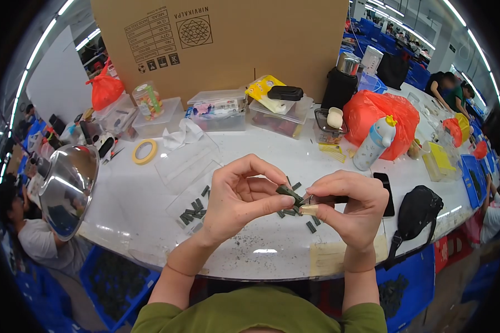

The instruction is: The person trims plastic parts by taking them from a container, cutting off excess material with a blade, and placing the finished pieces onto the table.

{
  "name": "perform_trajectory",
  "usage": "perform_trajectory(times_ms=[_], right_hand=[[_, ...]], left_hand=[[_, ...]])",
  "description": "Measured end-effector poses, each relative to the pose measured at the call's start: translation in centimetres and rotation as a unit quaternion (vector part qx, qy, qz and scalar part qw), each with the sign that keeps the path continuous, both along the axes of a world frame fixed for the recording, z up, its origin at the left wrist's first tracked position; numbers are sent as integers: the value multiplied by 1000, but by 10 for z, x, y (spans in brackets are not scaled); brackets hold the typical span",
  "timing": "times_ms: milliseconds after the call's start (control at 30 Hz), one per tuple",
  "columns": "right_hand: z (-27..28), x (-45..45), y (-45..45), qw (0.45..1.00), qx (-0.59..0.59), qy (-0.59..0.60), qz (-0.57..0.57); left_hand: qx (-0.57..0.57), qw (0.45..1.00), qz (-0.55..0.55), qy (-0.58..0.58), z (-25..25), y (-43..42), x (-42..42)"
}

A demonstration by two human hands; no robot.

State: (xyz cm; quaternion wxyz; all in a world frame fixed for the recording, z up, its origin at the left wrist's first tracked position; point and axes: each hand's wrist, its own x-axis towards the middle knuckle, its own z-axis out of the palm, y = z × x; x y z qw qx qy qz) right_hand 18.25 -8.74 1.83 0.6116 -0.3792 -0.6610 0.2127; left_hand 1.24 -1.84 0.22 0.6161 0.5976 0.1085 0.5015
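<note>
The white tabletop (133,211) spreads all around the blue-and-white bottle (372,145), with a big cardboard box (272,33) standing behind the bottle and to its left. Nearer the wearer than the bottle, below the table edge, a blue bin (423,277) holds many dark pieces.

The two hands are close together in front of the bottle and to its left, raised over the tabletop. The left hand (240,191) pinches between thumb and fingers; the right hand (350,204) has its thumb and fingers closed around a slim dark tool (339,200), whose exact kind I cannot tell.

Loose dark green pieces (196,205) lie farther left of the bottle, partly behind the hands. One dark green piece (289,193) is in the left fingertips, its end meeting the right hand.

The step in hand looks like working that piece's end with the tool; the next move seems to call for a steady left pinch and small, controlled right-hand motion.
</note>
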Motion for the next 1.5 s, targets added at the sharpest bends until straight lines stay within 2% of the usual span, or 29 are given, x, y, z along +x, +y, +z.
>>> perform_trajectory(times_ms=[133, 300, 500, 633, 833, 967, 1500], right_hand=[[-1, 3, 0, 999, 40, -26, -11], [0, 1, 5, 989, 89, -82, -86], [-3, -1, 4, 982, 113, -73, -132], [1, -5, 0, 986, 92, -79, -116], [-3, -8, 2, 975, 127, -135, -118], [-5, -8, 0, 973, 127, -155, -118], [-3, -9, -2, 976, 114, -142, -117]], left_hand=[[-204, 957, -204, 20, 12, 7, -8], [-233, 939, -252, 10, 5, 11, -3], [-207, 962, -177, 37, 9, 6, 0], [-227, 962, -144, -45, 1, 7, 1], [-216, 960, -164, -67, -13, 8, 3], [-200, 968, -147, -40, -11, 5, 3], [-199, 971, -136, -11, -9, 3, 4]])
